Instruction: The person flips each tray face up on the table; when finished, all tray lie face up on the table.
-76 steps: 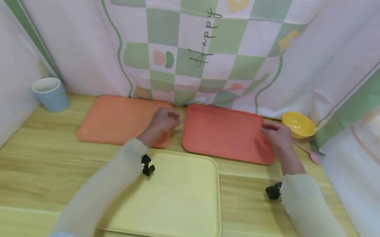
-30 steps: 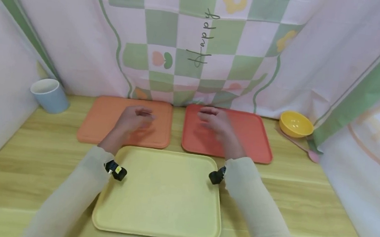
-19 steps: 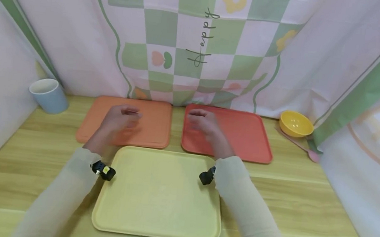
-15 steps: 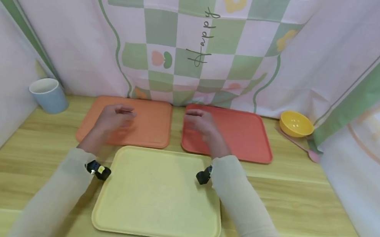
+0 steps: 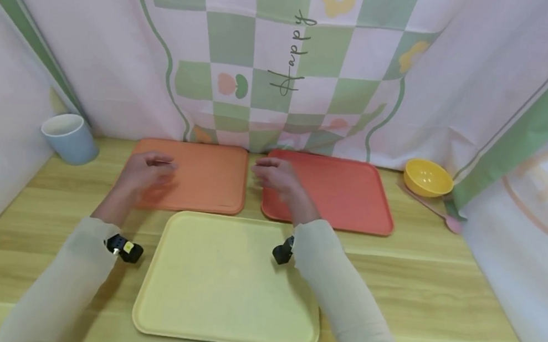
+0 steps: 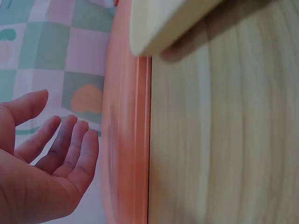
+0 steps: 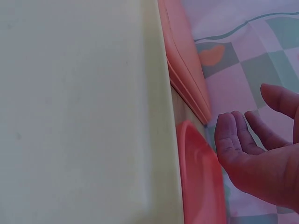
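Observation:
In the head view, the left hand (image 5: 142,171) hovers over the left part of the orange tray (image 5: 208,181), holding nothing. The right hand (image 5: 280,178) is above the left edge of the red tray (image 5: 346,195), also with nothing in it. Both hands have loosely bent fingers. The cream-yellow tray (image 5: 227,283) lies nearer, under the right wrist. In the left wrist view the left hand (image 6: 51,163) hangs beside the orange tray's rim (image 6: 135,140). The right wrist view shows the right hand (image 7: 261,154) near the red tray (image 7: 201,177).
A blue cup (image 5: 72,141) stands at the back left of the wooden table (image 5: 416,297). At the back right are a yellow bowl (image 5: 427,179) and a pink spoon (image 5: 453,224) beside it. A patterned curtain (image 5: 277,43) hangs behind the trays.
Both hands have moved left: the left from the orange tray's right edge to its left part, the right from the red tray's right end to its left edge. The trays have not visibly moved.

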Available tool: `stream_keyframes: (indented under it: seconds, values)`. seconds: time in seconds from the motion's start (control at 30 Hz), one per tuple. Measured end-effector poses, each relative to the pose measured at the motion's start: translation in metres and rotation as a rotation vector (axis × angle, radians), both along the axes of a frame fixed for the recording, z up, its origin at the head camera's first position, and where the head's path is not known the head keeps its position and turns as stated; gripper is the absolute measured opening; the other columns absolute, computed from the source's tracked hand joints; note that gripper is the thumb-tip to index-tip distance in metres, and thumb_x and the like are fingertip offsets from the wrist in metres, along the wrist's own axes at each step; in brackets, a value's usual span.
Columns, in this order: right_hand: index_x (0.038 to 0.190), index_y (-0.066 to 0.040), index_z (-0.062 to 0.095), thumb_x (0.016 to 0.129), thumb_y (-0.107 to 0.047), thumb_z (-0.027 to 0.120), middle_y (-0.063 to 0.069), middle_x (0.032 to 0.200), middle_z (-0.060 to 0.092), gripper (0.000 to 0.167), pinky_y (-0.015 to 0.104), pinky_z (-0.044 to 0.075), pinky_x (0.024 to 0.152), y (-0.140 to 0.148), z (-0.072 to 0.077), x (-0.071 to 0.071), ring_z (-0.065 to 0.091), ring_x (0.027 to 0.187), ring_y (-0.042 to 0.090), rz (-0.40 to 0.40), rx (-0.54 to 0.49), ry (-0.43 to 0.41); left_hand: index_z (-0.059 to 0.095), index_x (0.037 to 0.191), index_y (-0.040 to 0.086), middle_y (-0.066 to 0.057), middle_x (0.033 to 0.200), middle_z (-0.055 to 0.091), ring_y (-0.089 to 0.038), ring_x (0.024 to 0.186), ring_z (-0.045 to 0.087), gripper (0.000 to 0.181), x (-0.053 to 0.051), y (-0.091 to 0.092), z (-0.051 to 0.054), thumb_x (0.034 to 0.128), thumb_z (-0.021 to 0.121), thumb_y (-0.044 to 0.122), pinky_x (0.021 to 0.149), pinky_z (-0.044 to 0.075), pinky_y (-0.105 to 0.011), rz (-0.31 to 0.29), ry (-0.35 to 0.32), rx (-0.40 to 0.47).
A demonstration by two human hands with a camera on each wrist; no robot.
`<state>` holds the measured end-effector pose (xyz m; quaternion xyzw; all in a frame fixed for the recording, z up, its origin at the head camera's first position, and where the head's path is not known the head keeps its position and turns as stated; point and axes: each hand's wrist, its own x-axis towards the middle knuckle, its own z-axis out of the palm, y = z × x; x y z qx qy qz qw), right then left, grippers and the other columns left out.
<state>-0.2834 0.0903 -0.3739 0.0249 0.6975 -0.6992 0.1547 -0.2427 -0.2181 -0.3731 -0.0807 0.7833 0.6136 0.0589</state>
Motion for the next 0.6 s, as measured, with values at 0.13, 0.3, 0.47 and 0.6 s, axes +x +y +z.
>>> stream_keyframes:
  seconds: [0.13,0.3,0.47,0.6]
  values:
    - [0.14,0.012,0.05,0.099,0.0,0.06,0.028,0.138,0.054,0.043,0.047,0.045,0.107,-0.005,-0.002,0.0,0.051,0.129,0.043,0.025,-0.005,0.0,0.052,0.144,-0.001,-0.007,0.126,0.058,-0.019,0.104,0.065,0.052,0.002,-0.01,-0.002,0.0995,0.067,0.021,0.091,0.055,-0.032,0.021,-0.006,-0.022]
    - [0.138,0.014,0.051,0.098,0.001,0.061,0.03,0.138,0.055,0.043,0.045,0.045,0.107,-0.012,-0.005,-0.003,0.054,0.127,0.044,0.025,-0.019,-0.002,0.052,0.145,0.002,-0.001,0.121,0.058,-0.018,0.102,0.066,0.055,0.001,-0.029,-0.007,0.0986,0.069,0.026,0.089,0.056,-0.03,0.053,-0.016,-0.049]
    - [0.137,0.014,0.051,0.098,0.001,0.062,0.029,0.134,0.057,0.043,0.042,0.046,0.107,-0.018,-0.006,-0.007,0.055,0.127,0.041,0.014,-0.025,-0.016,0.051,0.146,0.002,0.003,0.115,0.061,-0.012,0.092,0.068,0.057,-0.001,-0.049,-0.009,0.0977,0.07,0.027,0.084,0.057,-0.029,0.087,-0.042,-0.07]
    - [0.138,0.012,0.052,0.098,0.0,0.063,0.026,0.132,0.057,0.043,0.041,0.046,0.107,-0.021,-0.005,-0.009,0.055,0.128,0.039,0.005,-0.023,-0.025,0.048,0.146,-0.002,-0.004,0.12,0.058,-0.008,0.086,0.068,0.058,-0.003,-0.063,-0.007,0.0995,0.067,0.027,0.082,0.057,-0.026,0.074,-0.019,-0.116]
